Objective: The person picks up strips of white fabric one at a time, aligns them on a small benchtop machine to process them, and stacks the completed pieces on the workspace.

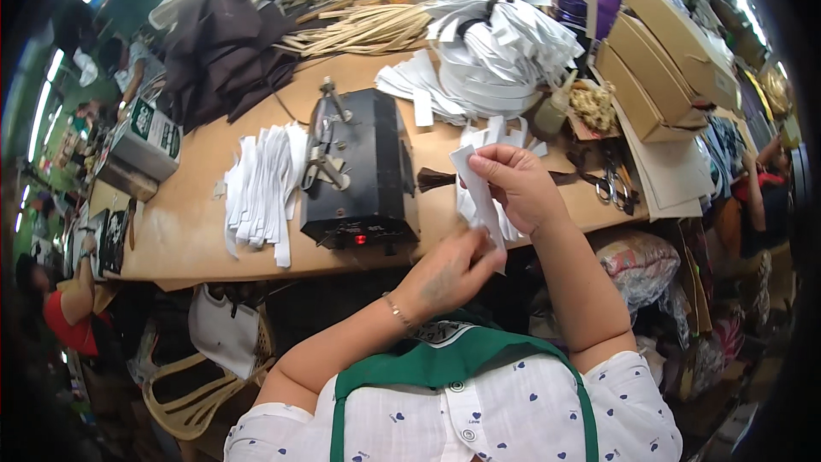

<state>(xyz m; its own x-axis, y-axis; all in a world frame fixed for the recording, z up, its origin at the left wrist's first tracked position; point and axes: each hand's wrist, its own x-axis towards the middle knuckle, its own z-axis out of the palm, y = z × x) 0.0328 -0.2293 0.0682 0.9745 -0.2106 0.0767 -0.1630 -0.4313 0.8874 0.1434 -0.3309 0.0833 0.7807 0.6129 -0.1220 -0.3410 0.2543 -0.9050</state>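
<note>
Across the brown table (184,227), several materials are spread. A black machine (359,192) with a red light is placed near the middle, and just left of it a pile of white strips (261,184) is laid. Farther back, a large tied bundle of white strips (505,43), dark cloth (218,56) and pale flat lengths (363,26) are seen; at the right, cardboard boxes (654,77) and scissors (609,188). At the front edge of the table, one white strip (484,197) is held up by the right hand (517,184), its upper part pinched between thumb and fingers. By the left hand (453,272), half closed and blurred, the lower end is touched; whether it is gripped cannot be told. Around, the room is crowded, with co-workers and long lamps (51,64).
</note>
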